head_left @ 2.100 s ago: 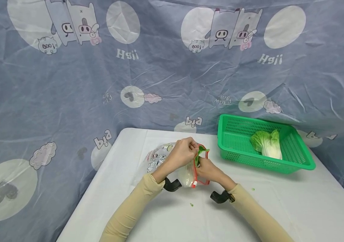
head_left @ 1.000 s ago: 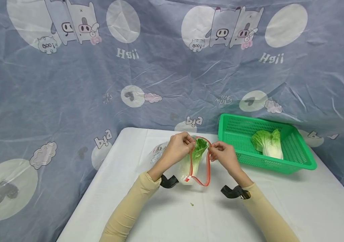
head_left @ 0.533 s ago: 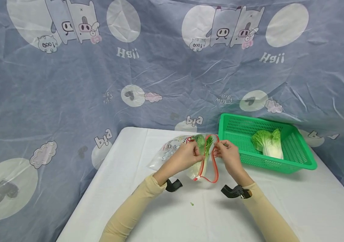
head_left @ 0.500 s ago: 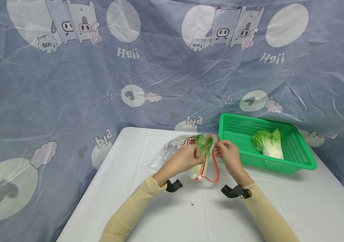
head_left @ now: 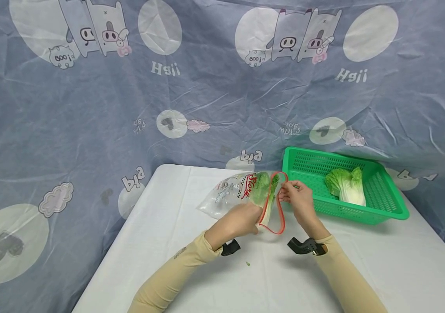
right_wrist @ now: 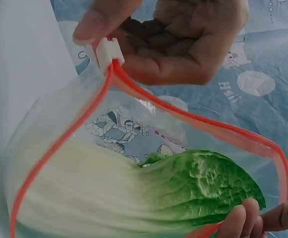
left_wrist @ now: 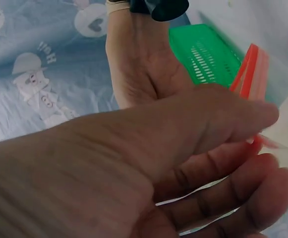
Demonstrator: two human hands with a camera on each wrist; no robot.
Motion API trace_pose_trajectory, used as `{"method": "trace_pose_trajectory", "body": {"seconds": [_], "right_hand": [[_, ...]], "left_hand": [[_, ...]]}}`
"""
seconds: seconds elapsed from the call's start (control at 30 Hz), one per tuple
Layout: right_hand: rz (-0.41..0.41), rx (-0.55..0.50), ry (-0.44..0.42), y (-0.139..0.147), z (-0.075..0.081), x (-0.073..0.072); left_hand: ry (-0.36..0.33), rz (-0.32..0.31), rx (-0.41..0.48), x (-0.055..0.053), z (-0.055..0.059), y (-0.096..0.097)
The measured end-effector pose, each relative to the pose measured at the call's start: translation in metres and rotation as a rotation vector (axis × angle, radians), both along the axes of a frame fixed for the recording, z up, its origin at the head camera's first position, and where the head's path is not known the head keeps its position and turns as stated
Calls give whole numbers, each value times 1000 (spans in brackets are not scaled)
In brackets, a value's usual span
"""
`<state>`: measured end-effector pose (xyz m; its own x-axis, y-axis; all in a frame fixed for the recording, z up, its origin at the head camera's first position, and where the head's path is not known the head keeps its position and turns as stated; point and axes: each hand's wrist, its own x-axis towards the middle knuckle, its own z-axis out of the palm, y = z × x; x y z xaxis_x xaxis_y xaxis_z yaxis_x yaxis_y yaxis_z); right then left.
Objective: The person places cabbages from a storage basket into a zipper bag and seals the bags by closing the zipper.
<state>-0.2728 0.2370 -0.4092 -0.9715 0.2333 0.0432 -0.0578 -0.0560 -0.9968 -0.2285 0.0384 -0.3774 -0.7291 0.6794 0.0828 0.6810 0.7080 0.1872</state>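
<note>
A clear slider zip bag (head_left: 228,193) with a red rim lies on its side, its mouth facing right and gaping. Inside it is a pale-stemmed cabbage (right_wrist: 198,186) with green leaf tips. My left hand (head_left: 242,222) pinches the near corner of the mouth, where the right wrist view shows a white slider (right_wrist: 110,52) between thumb and fingers. In the left wrist view the red rim (left_wrist: 253,74) passes by the thumb tip. My right hand (head_left: 299,200) pinches the upper part of the rim, holding that side of the mouth apart.
A green basket (head_left: 347,211) stands at the back right, close behind my right hand, with another cabbage (head_left: 349,187) in it. A small green leaf scrap (head_left: 247,263) lies on the white table (head_left: 222,287). A patterned grey-blue cloth (head_left: 206,87) hangs behind.
My right hand came out of the bag's mouth and took its rim. My left hand slid along the rim toward the near corner, and the bag shifted right.
</note>
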Motion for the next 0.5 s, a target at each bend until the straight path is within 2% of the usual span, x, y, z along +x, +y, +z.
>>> {"method": "trace_pose_trajectory", "body": {"seconds": [0.13,0.27,0.5], "right_hand": [[15,5,-5,3,2,0],[18,48,12,8,6,1],[51,85,41,17,18,8]], "left_hand": [[23,24,30,-3,7,-5],[39,52,129,-9,18,-18],[-67,53,359,-20,40,-45]]}}
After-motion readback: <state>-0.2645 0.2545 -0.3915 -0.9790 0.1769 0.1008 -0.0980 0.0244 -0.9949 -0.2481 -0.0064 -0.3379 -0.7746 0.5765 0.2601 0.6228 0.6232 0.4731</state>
